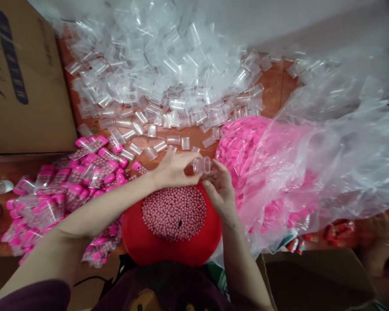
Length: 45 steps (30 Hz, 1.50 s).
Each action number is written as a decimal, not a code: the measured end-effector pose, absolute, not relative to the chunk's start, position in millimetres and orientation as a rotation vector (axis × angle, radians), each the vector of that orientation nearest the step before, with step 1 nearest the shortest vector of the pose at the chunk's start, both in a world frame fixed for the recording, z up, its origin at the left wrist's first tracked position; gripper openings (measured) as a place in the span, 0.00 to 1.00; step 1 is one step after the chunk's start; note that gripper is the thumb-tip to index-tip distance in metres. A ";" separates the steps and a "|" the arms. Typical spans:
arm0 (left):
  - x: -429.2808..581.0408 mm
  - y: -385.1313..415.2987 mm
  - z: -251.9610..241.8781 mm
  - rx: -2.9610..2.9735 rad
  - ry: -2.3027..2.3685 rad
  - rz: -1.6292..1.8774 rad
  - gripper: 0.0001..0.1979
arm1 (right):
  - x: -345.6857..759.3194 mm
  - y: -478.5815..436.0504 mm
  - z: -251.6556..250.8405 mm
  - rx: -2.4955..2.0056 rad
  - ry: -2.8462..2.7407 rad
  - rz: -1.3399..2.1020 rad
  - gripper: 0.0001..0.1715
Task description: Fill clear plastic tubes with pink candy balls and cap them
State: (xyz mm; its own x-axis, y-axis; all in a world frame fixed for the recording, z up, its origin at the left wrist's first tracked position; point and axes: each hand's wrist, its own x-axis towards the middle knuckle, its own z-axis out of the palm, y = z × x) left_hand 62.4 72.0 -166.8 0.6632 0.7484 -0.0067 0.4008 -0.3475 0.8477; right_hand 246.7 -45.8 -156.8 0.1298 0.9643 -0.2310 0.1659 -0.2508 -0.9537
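Together, left hand [174, 169] and right hand [221, 191] pinch a clear, smooth plastic vial [202, 165]; round pink beads [174, 212] lie beneath the fingers.

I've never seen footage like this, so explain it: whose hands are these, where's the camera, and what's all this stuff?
No machine here: a person works with bare hands, and the one picture comes from a camera on their head, looking down. The left hand and right hand together pinch one small clear vial above a red bowl of pink beads. Beyond lies a heap of empty clear vials on the wooden surface. To the left are filled pink-capped vials and a cardboard box; to the right, a clear bag holding what look like pink caps.
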 end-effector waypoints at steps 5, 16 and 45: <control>35.3 29.4 -156.9 1.997 0.815 0.332 0.19 | 238.6 -51.8 -152.4 -1.464 -1.265 1.421 0.31; 36.0 68.6 -187.3 2.326 0.873 0.531 0.16 | 215.0 -100.2 -116.8 -2.214 -2.698 1.102 0.18; 118.8 179.8 -253.1 2.201 1.514 0.048 0.21 | 236.9 -67.8 -86.6 -1.631 -1.787 1.545 0.16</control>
State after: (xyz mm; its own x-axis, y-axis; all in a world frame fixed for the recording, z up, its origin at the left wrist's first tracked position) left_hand 118.8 179.8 -253.1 0.3918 0.8913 -0.2281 0.8749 -0.2842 0.3921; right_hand 236.9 -67.8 -86.6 -0.3298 0.8384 -0.4339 0.5505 -0.2025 -0.8099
